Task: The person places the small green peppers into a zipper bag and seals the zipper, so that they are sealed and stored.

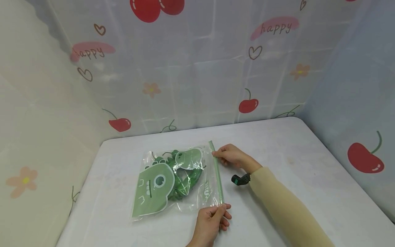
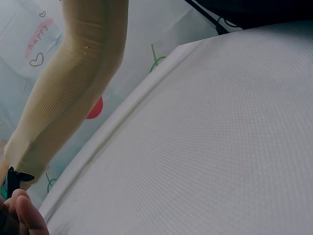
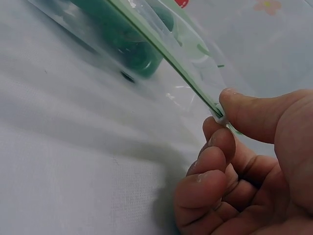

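Observation:
A clear zip bag (image 1: 197, 202) printed with green cartoon dinosaur faces lies on the white table, its green zip strip (image 1: 218, 178) along the right side. Inside is a glossy green, ring-like thing (image 1: 192, 180), partly hidden by the print. My left hand (image 1: 210, 221) pinches the strip's near end between thumb and fingers. Near the far end, my right hand (image 1: 232, 157) pinches the same strip. The right wrist view has the thumb and forefinger on the zip strip (image 3: 183, 73). Only fingertips of the left hand (image 2: 29, 215) show in the left wrist view.
The white table (image 1: 123, 164) has its far edge against a curtain (image 1: 197, 85) with cherries, hearts and flowers. More of this cloth hangs at both sides. A black wrist device (image 1: 240, 179) sits at the right sleeve's cuff (image 1: 262, 175).

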A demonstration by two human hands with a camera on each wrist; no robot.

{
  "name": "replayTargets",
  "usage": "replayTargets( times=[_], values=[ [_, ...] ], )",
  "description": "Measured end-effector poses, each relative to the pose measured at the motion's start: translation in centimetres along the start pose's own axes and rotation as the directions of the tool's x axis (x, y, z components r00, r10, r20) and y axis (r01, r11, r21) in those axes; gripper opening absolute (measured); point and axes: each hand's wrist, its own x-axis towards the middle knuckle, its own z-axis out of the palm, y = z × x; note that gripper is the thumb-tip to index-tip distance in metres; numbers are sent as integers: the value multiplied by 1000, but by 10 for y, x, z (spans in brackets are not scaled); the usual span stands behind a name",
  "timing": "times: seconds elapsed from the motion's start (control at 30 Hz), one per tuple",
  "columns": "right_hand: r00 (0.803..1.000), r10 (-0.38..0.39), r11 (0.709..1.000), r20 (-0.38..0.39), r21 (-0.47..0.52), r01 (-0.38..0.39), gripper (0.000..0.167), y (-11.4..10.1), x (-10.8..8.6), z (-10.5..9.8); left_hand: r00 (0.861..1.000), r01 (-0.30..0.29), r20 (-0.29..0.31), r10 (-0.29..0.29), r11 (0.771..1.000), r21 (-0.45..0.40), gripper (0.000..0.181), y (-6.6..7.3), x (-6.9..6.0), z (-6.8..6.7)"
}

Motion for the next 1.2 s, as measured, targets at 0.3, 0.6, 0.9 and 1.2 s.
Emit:
replayTargets(
  times=[0.3, 0.6, 0.9, 1.2],
  values=[
    [1000, 21, 1000, 12, -18, -20, 40, -4, 10, -4, 1000, 7, -7, -7, 1000, -5, 29, 0, 1, 0],
    [999, 31, 999, 9, -10, -31, 38, -9, 17, -8, 1000, 15, -11, -15, 1000, 1, 29, 1, 0, 0],
    [999, 46, 999, 2, -23, -46, 39, -15, 23, -11, 999, 40, -23, -40, 999, 3, 29, 3, -1, 0],
    [998, 64, 998, -17, 0, -64, 39, -17, 30, -13, 1000, 27, -13, -27, 1000, -7, 29, 2, -1, 0]
  ],
)
